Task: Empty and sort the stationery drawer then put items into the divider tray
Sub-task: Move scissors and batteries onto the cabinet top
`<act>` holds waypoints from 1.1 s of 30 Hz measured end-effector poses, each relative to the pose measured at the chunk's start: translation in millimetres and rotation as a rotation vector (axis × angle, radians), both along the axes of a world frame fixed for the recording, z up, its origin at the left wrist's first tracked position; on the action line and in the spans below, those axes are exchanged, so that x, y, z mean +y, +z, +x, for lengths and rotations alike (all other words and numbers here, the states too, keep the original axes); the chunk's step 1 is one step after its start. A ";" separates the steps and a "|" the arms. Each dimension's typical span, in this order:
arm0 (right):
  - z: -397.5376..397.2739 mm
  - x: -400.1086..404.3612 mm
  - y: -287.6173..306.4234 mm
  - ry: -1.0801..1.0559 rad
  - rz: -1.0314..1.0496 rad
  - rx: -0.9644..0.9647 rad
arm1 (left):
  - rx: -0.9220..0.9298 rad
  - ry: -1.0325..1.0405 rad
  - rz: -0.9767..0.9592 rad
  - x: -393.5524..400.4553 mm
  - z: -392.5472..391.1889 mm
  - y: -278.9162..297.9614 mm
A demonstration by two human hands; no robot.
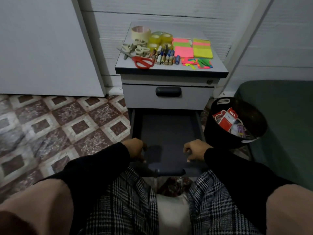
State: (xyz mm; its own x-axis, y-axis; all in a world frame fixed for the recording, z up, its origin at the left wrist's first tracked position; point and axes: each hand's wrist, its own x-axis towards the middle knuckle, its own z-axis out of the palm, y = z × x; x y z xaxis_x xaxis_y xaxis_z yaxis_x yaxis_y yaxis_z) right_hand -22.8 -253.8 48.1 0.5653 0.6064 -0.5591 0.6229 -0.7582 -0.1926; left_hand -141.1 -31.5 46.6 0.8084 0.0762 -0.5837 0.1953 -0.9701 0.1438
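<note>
The lower drawer (166, 133) of a grey pedestal cabinet is pulled out, and its dark inside shows nothing in it. My left hand (135, 150) curls over the drawer's left wall near the front. My right hand (194, 150) curls over the right wall at the same depth. On the cabinet top (218, 65) lie sorted groups: tape rolls (152, 37), small masking-tape rolls (139, 47), two scissors, one with red handles (143, 62), batteries (165, 56), sticky-note pads (193, 47) and coloured page flags (197, 62). No divider tray is in view.
The upper drawer (167, 97) is closed. A black bin (220, 133) holding red packaging and scraps stands to the right of the cabinet, beside a green seat (279, 116). Patterned tile floor (59, 124) lies to the left. My knees sit below the drawer front.
</note>
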 end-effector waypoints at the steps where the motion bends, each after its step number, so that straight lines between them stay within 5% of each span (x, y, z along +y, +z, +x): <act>1: -1.0 -1.3 -2.2 0.029 -0.042 0.009 | 0.020 -0.030 0.008 1.4 -0.8 -1.1; 12: 7.8 -2.7 -35.8 0.192 -0.349 0.027 | 0.177 -0.212 0.112 6.5 10.8 -22.5; 33: 24.7 -4.7 -37.1 0.180 -0.253 -0.005 | 0.054 -0.208 0.132 16.3 14.0 -28.5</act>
State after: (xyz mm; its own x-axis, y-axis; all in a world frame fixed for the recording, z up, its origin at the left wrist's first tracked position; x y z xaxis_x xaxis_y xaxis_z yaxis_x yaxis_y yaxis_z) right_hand 1.9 -258.5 11.0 0.4649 0.5386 -0.7027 0.7518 -0.6594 -0.0080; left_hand -127.2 -15.2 18.2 0.7825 -0.0098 -0.6225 -0.0065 -1.0000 0.0076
